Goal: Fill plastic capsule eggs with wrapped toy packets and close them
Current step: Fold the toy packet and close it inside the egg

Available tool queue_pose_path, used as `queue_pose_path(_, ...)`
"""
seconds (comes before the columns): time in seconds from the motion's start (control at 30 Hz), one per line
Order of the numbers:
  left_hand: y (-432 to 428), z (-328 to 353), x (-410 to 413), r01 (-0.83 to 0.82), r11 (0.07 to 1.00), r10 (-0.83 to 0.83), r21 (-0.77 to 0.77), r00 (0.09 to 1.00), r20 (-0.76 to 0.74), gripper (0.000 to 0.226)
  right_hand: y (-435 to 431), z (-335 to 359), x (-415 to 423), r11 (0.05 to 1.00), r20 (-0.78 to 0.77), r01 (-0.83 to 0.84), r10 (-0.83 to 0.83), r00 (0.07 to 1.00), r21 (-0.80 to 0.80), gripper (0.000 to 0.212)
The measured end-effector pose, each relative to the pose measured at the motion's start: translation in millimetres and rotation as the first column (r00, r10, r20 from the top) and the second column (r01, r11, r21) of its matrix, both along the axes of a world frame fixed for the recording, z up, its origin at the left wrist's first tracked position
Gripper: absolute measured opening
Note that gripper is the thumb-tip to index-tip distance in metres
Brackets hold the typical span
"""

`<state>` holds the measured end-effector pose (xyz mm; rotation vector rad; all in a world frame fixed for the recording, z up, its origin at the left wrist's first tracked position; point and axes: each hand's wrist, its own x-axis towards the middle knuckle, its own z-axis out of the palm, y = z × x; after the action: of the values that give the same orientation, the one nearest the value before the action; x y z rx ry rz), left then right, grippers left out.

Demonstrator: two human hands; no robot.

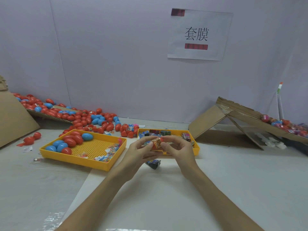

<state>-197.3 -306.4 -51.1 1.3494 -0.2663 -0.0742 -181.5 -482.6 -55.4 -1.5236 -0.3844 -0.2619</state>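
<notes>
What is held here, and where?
The left hand and right hand grip a red egg by its sides, thumbs on the packet at its top.

Toy-packing workbench (pixel 166 189) (egg heaps (pixel 83 117), trays (pixel 100 162))

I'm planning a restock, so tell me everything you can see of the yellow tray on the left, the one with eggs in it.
The yellow tray is a shallow rectangle, plastic by its look, with a low upright rim and a floor of small grid holes. It lies flat on the white table, turned at an angle. Closed red and blue eggs crowd its far left end; small colourful bits lie scattered at its right side.
</notes>
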Motion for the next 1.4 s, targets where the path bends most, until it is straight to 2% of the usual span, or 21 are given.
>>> queue_pose_path(0.3, -0.1, 0.6, -1.0, 0.021, 1.000, -0.021, 0.004, 1.000, -0.005, 0.027, 0.0, 1.0, -0.3, 1.000, 0.031, 0.006, -0.007, 0.999, 0.029, 0.009)
queue_pose_path(0.43, -0.7, 0.1, -1.1, 0.016, 1.000, -0.016, -0.015, 1.000, -0.026, 0.035, -1.2, -0.2, 0.7, 1.000, 0.043, 0.014, -0.015, 0.999, 0.022, 0.005)
queue_pose_path(0.57, -2.6, -0.4, -0.4, 0.004, 1.000, -0.005, -0.025, 0.999, -0.043, 0.038, 0.4, 0.0, -1.2, 0.999, 0.072, 0.041, -0.043, 0.996, 0.021, 0.010)
queue_pose_path(0.77, -2.8, -0.1, -0.2, 0.018, 1.000, -0.018, -0.005, 0.998, -0.056, 0.028, 4.9, -0.2, -1.1, 0.997, 0.040, 0.064, -0.062, 0.997, -0.038, 0.026)
queue_pose_path(0.87, -3.0, 0.3, -0.7, 0.051, 0.999, -0.050, 0.015, 0.997, -0.066, 0.029, 4.8, 2.1, -3.3, 0.997, 0.078, 0.064, -0.061, 0.995, -0.036, 0.018)
queue_pose_path(1.03, -4.4, 1.3, -1.2, 0.053, 0.996, -0.050, 0.073, 0.998, -0.039, 0.022, 2.9, 3.0, -4.0, 1.000, 0.054, 0.026, -0.026, 0.998, 0.013, 0.013)
queue_pose_path(1.4, -3.7, 1.3, -4.9, 0.126, 0.991, -0.129, -0.037, 0.988, -0.084, 0.028, 0.1, 1.6, -1.2, 0.999, 0.056, 0.039, -0.039, 0.998, 0.009, 0.008)
